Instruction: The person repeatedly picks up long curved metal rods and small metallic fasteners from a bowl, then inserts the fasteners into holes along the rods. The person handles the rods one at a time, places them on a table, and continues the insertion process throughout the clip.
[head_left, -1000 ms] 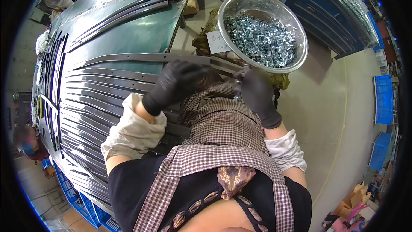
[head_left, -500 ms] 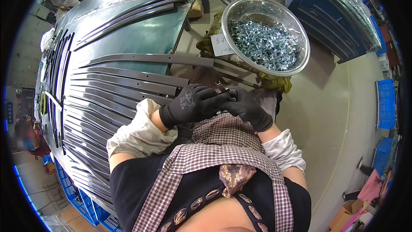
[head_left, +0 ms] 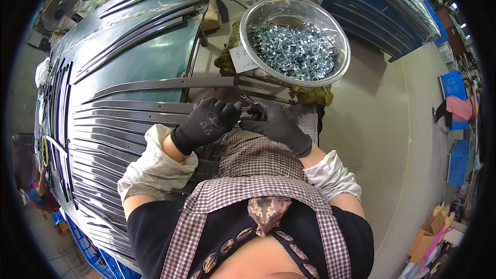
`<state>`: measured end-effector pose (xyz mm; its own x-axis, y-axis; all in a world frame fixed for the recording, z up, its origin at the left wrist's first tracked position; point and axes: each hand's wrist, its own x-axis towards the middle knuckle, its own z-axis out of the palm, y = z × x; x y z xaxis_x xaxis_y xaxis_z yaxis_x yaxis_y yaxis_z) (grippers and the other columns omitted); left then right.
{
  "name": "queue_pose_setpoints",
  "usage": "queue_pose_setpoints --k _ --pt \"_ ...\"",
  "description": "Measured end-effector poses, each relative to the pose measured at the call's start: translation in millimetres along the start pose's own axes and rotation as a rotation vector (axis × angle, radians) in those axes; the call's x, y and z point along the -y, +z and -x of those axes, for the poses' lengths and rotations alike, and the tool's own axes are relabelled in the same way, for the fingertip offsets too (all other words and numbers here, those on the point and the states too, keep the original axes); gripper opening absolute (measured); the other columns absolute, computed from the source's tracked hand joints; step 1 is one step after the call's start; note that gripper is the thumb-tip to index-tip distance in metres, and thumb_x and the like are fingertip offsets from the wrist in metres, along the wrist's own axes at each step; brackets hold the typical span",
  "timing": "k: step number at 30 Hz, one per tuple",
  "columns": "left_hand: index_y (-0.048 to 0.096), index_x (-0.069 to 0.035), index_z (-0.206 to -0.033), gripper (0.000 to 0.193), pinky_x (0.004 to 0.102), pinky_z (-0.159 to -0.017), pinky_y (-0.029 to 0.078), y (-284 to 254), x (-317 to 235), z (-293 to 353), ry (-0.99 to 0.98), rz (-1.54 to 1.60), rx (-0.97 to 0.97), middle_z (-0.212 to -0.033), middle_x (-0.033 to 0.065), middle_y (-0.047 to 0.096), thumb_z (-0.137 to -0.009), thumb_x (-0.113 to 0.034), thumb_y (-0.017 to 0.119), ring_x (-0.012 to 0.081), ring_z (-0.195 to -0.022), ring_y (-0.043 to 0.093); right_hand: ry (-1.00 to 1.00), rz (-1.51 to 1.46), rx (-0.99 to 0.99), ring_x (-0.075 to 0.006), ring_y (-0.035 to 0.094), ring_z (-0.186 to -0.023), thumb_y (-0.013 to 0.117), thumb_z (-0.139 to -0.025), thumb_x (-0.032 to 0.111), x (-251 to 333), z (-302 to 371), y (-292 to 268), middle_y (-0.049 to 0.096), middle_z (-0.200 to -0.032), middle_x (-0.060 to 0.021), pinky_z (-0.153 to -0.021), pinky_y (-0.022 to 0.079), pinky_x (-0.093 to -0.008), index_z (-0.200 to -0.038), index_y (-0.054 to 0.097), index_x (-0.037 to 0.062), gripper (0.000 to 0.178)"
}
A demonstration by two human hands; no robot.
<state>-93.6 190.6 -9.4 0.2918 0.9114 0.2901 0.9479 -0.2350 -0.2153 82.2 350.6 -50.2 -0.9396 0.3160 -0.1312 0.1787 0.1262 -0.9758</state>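
Gloved hands meet over the person's lap, just near of the steel bowl (head_left: 295,41) heaped with small bright metal fittings (head_left: 299,51). Her left hand (head_left: 206,123) curls around the end of a long dark metal strip (head_left: 155,83) region, fingers bent close, while the right hand (head_left: 279,126) pinches a small metal piece (head_left: 249,102) between thumb and fingertips, a narrow grip; whether the left truly clamps a strip or only steadies it I cannot tell, since the glove hides the contact. More dark strips (head_left: 103,124) fan out across the green bench (head_left: 144,57) to the left. From where I stand, the risk looks like the little piece slipping from thick glove fingers and dropping into the checked apron (head_left: 258,160) folds or onto the floor, or the strip end shifting sideways so the fitting goes on crooked. The bowl sits near the bench edge, and a careless elbow could tip it.
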Motion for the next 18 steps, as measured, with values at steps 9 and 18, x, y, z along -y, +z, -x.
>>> queue_pose_setpoints --k 9,18 --pt "0.059 -0.006 -0.127 0.047 0.0391 -0.076 0.051 1 7 -3 -0.042 0.235 0.120 -0.094 0.0062 0.062 -0.085 -0.026 0.068 0.0230 -0.086 0.064 -0.094 0.033 -0.024 -0.0140 0.065 -0.077 0.079 -0.085 0.024 17 -1 -5 0.070 -0.088 -0.0094 -0.070 0.053 -0.0307 -0.110 0.067 -0.0037 0.039" --pt "0.060 -0.009 -0.130 0.051 0.0438 -0.094 0.047 38 79 14 -0.363 0.311 0.100 -0.113 0.0126 0.068 -0.082 -0.021 0.073 0.0327 -0.103 0.063 -0.279 0.106 -0.155 -0.0086 0.066 -0.081 0.078 -0.086 0.023 -11 -40 -22 0.072 -0.096 -0.0117 -0.070 0.054 -0.0282 -0.116 0.067 -0.0019 0.040"
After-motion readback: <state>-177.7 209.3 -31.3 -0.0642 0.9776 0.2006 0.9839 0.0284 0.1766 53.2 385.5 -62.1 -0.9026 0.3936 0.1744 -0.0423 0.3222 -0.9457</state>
